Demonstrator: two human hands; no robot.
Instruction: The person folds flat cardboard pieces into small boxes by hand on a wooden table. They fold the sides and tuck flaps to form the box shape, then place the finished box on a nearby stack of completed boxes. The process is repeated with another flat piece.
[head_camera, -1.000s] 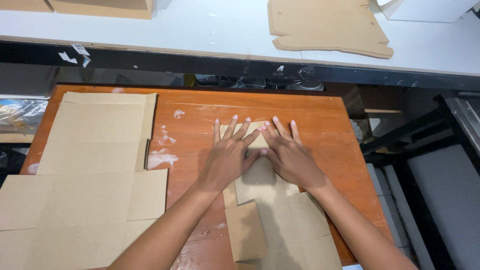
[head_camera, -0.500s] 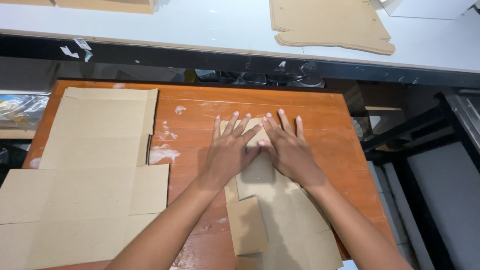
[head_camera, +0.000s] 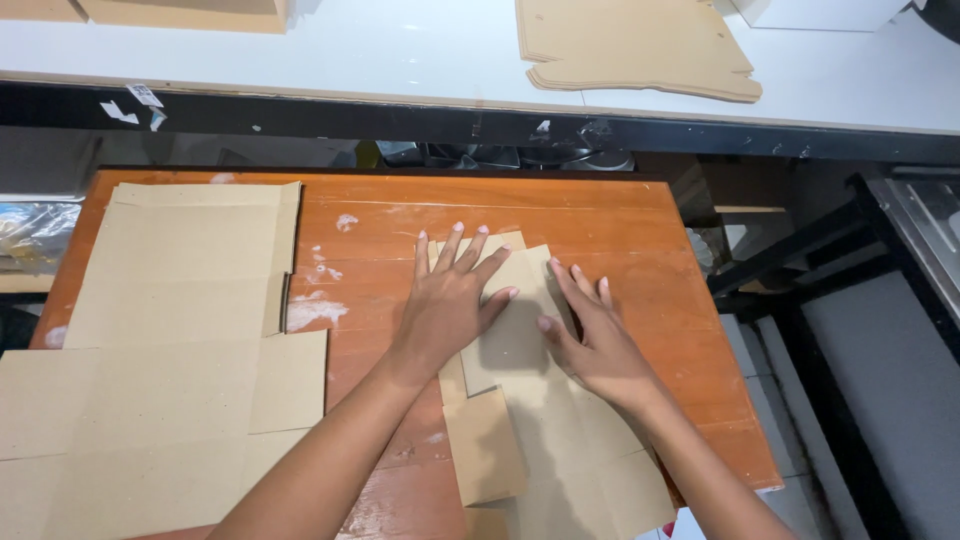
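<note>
We pressed our left hand (head_camera: 447, 305) and right hand (head_camera: 590, 340) flat, fingers spread, gripping nothing, on the folded cardboard piece (head_camera: 515, 340). It lay right of the big cardboard sheets (head_camera: 170, 340) on the orange surface (head_camera: 620, 220), its long axis running away from us.

Plain tan cardboard on an orange wooden tabletop (head_camera: 620, 220)

The tabletop is glossy orange-brown, smeared with white patches; the flat die-cut cardboard blank (head_camera: 530, 400) and the left stack of flat cardboard sheets (head_camera: 170, 340) are unprinted tan; the far white counter (head_camera: 400, 50) has a black edge.
</note>
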